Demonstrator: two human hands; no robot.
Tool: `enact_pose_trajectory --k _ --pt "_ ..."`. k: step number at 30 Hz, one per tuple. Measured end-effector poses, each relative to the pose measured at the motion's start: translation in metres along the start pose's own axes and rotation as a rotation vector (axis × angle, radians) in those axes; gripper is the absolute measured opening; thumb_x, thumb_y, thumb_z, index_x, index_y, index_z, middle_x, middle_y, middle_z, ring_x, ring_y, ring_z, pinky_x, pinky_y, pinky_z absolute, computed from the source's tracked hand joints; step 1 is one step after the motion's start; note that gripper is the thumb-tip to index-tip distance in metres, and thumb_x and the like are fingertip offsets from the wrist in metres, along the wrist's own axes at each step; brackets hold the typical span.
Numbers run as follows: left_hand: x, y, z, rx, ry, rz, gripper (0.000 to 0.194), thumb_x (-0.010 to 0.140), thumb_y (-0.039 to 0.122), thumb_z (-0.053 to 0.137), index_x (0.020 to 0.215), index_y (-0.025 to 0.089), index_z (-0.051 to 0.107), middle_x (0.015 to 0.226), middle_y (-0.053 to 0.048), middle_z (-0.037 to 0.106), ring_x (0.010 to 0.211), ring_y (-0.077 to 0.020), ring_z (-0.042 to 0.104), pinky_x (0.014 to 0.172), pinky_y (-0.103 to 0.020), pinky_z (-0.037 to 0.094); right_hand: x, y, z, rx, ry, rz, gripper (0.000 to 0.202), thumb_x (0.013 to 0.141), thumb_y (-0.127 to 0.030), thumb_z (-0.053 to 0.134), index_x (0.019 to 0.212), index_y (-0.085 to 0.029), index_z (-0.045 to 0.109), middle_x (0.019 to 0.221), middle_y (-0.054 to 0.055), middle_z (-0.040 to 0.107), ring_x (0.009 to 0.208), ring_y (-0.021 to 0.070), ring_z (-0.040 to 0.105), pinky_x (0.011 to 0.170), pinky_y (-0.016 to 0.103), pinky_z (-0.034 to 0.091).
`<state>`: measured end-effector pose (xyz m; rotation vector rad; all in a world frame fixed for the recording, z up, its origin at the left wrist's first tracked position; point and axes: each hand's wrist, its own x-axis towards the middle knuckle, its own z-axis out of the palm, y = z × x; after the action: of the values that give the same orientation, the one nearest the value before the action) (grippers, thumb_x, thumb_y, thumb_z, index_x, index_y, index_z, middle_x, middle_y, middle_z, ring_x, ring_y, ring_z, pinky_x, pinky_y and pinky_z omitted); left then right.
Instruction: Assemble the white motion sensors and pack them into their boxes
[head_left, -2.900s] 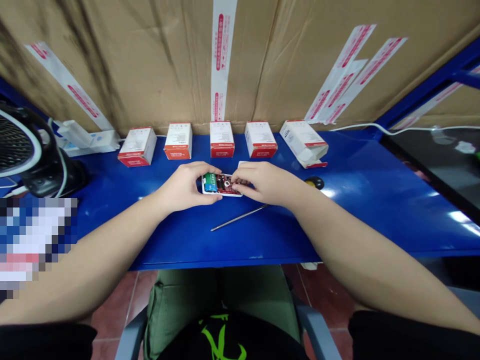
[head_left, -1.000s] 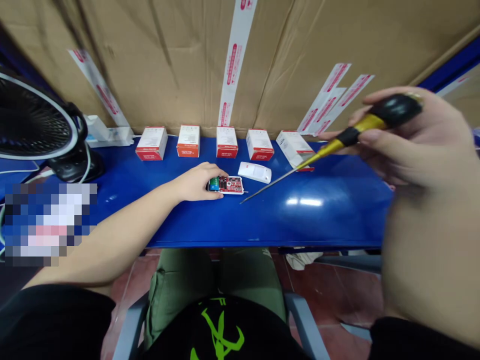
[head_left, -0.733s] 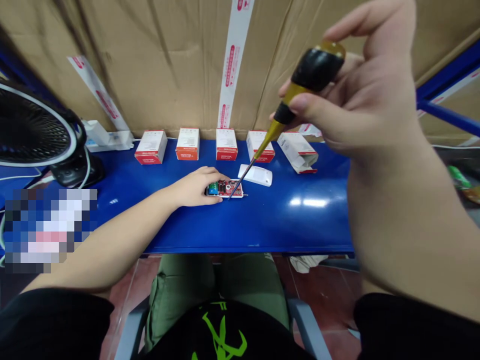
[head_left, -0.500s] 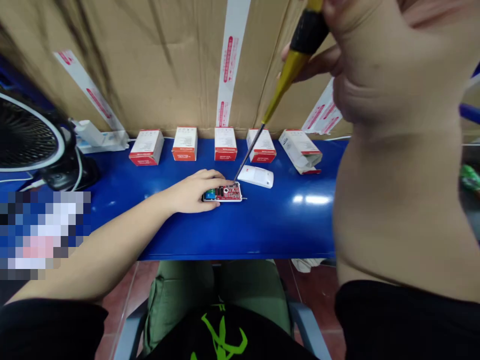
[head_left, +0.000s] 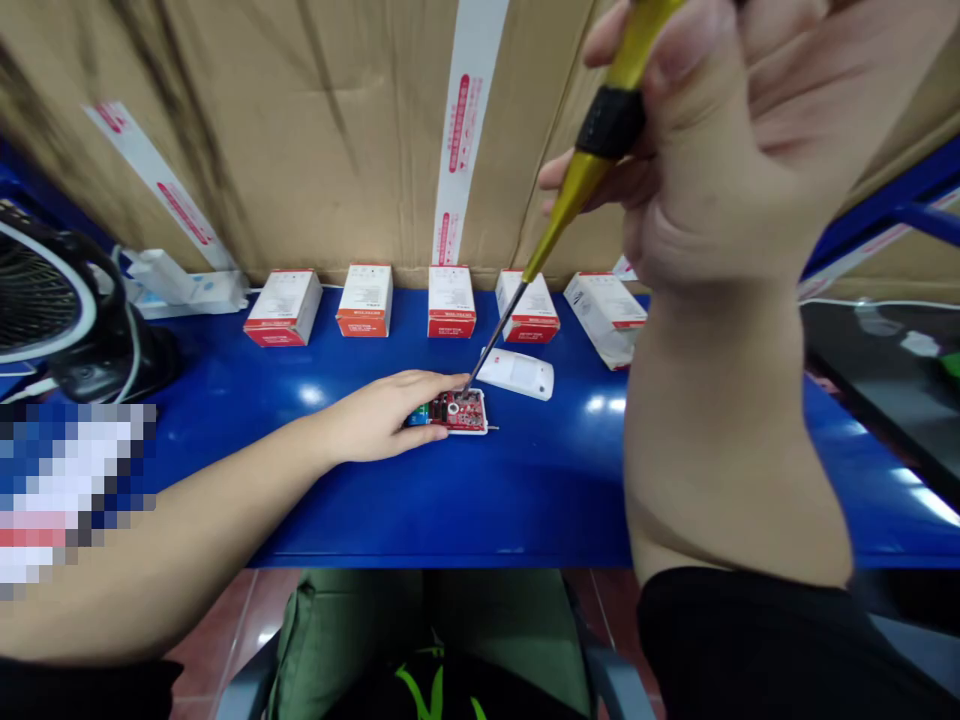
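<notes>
A red circuit board (head_left: 471,412) lies face up in a white plastic housing on the blue table, with a blue and green part at its left end. My left hand (head_left: 386,412) grips it from the left, forefinger along the far edge and thumb along the near edge. High at the right, my right hand (head_left: 720,160) is closed on a screwdriver (head_left: 555,225) with a yellow and black handle. Its thin shaft slants down to the left, and the tip meets the board's far side near my left fingertip. A loose white cover (head_left: 517,373) rests just behind the board.
Several red-and-white boxes (head_left: 364,302) stand in a row along the cardboard wall (head_left: 360,120); the rightmost box (head_left: 606,315) is turned at an angle. At the left are a black fan (head_left: 45,290) and a white power strip (head_left: 184,290). A blue table (head_left: 360,510) has its edge near my lap.
The view has shifted, so the table sits lower in the picture and more shows at the right. The screwdriver tip stays at the board, and my left hand keeps its grip.
</notes>
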<state>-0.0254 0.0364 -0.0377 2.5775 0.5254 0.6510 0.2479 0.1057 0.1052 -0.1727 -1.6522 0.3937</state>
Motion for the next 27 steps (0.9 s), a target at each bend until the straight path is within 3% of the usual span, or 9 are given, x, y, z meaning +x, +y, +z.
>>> enact_pose_trajectory --k 1,4,6,8,10,15,20,27 --pt "0.000 0.000 0.001 0.001 0.000 -0.002 0.060 0.110 0.038 0.065 0.165 0.020 0.048 0.154 -0.019 0.068 0.141 -0.0316 0.068 0.119 -0.055 0.059 -0.001 0.000 0.001 0.030 0.037 -0.036 0.040 0.095 -0.052 0.086 0.129 -0.051 0.066 0.112 -0.013 0.075 0.113 0.0186 0.079 0.082 0.023 0.066" --pt "0.001 -0.001 0.002 0.010 0.004 0.015 0.055 0.110 0.037 0.066 0.161 0.020 0.054 0.150 -0.018 0.071 0.139 -0.0315 0.070 0.119 -0.055 0.059 -0.003 -0.004 0.008 0.153 0.077 0.245 0.042 0.086 -0.044 0.093 0.119 -0.059 0.073 0.127 -0.028 0.070 0.109 0.0132 0.080 0.082 0.022 0.059" --pt "0.002 -0.001 0.002 0.012 0.011 0.028 0.053 0.110 0.036 0.066 0.160 0.021 0.056 0.149 -0.017 0.072 0.138 -0.0310 0.070 0.119 -0.054 0.059 -0.003 -0.008 0.011 0.117 0.094 0.037 0.033 0.088 -0.040 0.091 0.114 -0.056 0.078 0.128 -0.027 0.071 0.106 0.0135 0.080 0.091 0.027 0.061" --pt "0.002 0.000 0.002 0.012 0.015 0.029 0.052 0.110 0.036 0.066 0.159 0.023 0.057 0.149 -0.016 0.072 0.138 -0.0305 0.070 0.119 -0.054 0.059 -0.003 -0.011 0.011 -0.026 0.062 -0.130 0.027 0.096 -0.035 0.085 0.116 -0.053 0.081 0.120 -0.020 0.074 0.117 0.0186 0.078 0.102 0.033 0.062" --pt "0.003 0.000 0.001 0.011 0.016 0.022 0.052 0.109 0.037 0.067 0.159 0.023 0.058 0.149 -0.015 0.073 0.138 -0.0302 0.071 0.119 -0.054 0.059 -0.002 -0.014 0.011 -0.143 0.021 -0.169 0.026 0.101 -0.036 0.081 0.121 -0.052 0.080 0.116 -0.017 0.074 0.125 0.0199 0.075 0.106 0.034 0.061" --pt "0.004 0.001 0.001 0.007 0.013 0.013 0.051 0.108 0.036 0.069 0.157 0.024 0.061 0.148 -0.015 0.073 0.137 -0.0306 0.071 0.119 -0.054 0.059 0.000 -0.023 0.015 -0.237 -0.044 -0.142 0.025 0.099 -0.053 0.079 0.124 -0.047 0.078 0.121 -0.015 0.069 0.105 0.0128 0.077 0.086 0.023 0.064" --pt "0.003 0.000 0.001 0.012 0.014 0.022 0.050 0.107 0.035 0.070 0.156 0.023 0.061 0.147 -0.016 0.074 0.136 -0.0315 0.072 0.117 -0.057 0.061 0.000 -0.031 0.020 -0.210 -0.013 -0.097 0.023 0.098 -0.044 0.082 0.120 -0.048 0.076 0.116 -0.016 0.068 0.095 0.0099 0.074 0.078 0.021 0.065" --pt "0.004 -0.001 0.001 0.015 0.018 0.033 0.049 0.108 0.038 0.069 0.153 0.021 0.064 0.144 -0.018 0.075 0.133 -0.0320 0.073 0.115 -0.057 0.062 -0.005 -0.031 0.026 -0.164 0.019 0.062 0.042 0.093 -0.056 0.084 0.125 -0.040 0.062 0.113 -0.009 0.070 0.102 0.0164 0.074 0.057 0.018 0.067"
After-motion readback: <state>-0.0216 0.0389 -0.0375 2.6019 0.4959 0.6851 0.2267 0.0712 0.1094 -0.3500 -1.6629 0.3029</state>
